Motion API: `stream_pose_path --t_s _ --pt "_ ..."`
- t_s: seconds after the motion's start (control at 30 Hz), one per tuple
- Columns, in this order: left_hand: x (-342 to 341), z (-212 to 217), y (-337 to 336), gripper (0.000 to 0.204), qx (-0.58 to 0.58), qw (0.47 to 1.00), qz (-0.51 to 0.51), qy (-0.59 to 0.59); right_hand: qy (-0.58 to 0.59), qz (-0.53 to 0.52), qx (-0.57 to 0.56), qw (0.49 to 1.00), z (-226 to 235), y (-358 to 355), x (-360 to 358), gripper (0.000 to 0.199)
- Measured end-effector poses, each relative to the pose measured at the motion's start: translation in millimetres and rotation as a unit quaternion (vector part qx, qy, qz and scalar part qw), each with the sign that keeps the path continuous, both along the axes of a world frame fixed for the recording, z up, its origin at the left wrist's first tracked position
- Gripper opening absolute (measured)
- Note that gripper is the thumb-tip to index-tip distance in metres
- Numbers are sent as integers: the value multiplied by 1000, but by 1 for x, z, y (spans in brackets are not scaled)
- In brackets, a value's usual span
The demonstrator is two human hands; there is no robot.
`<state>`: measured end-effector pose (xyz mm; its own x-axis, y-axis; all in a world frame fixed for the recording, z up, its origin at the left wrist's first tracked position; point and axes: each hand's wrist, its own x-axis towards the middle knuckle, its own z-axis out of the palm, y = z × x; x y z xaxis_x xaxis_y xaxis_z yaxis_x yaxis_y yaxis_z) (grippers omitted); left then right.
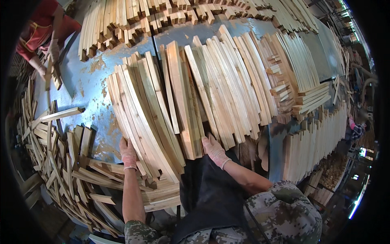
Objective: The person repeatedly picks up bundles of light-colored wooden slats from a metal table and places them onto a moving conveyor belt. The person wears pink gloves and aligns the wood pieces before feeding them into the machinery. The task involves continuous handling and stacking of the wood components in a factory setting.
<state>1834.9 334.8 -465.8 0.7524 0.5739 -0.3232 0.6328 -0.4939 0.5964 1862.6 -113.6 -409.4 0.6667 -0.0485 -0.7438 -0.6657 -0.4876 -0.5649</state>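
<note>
A row of pale wooden strips point(142, 105) lies side by side, pointing away from me, with their near ends toward my body. My left hand point(128, 153), in a pinkish knit glove, presses against the left side of this batch near its front. On the other side my gloved right hand point(215, 152) grips at the front end of a thicker wooden piece point(189, 138). The batch sits between both hands; some fingertips are hidden against the wood. Right of my right hand, more wooden strips point(227, 93) lie close together.
Loose wooden offcuts point(61, 162) pile up at the left. Stacked strips point(134, 16) line the far side of the blue metal table point(101, 146). A co-worker in red point(42, 32) handles sticks at the far left. More strips point(313, 146) stand at the right.
</note>
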Motion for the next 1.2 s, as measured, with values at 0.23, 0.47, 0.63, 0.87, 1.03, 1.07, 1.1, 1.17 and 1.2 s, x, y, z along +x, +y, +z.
stream_pose_path --t_s 0.23,0.47,0.63,0.87,1.03,1.07,1.1,1.17,1.2 --pt "50 57 -2 74 131 981 -122 75 -32 19 -10 999 22 31 79 93" --pt "56 35 12 80 127 970 -147 144 -54 -18 27 998 -8 35 90 89" --pt "54 34 -7 76 -225 971 50 -68 -79 -114 89 986 -35 43 75 89" --pt "33 60 -9 73 -288 951 110 2 -14 -188 212 959 -32 29 17 79" --pt "17 70 -18 71 -349 930 119 -14 55 -91 321 941 -2 5 47 91" --pt "14 62 -16 75 -366 924 110 -24 41 -71 358 930 -2 10 62 90" --pt "12 56 -15 79 -383 918 101 -35 55 -96 334 936 -15 7 61 88" --pt "11 52 -15 89 -433 892 113 -62 64 -142 308 938 -36 6 59 83" --pt "15 60 -22 95 -467 870 136 -78 61 -163 307 936 -39 8 56 81"
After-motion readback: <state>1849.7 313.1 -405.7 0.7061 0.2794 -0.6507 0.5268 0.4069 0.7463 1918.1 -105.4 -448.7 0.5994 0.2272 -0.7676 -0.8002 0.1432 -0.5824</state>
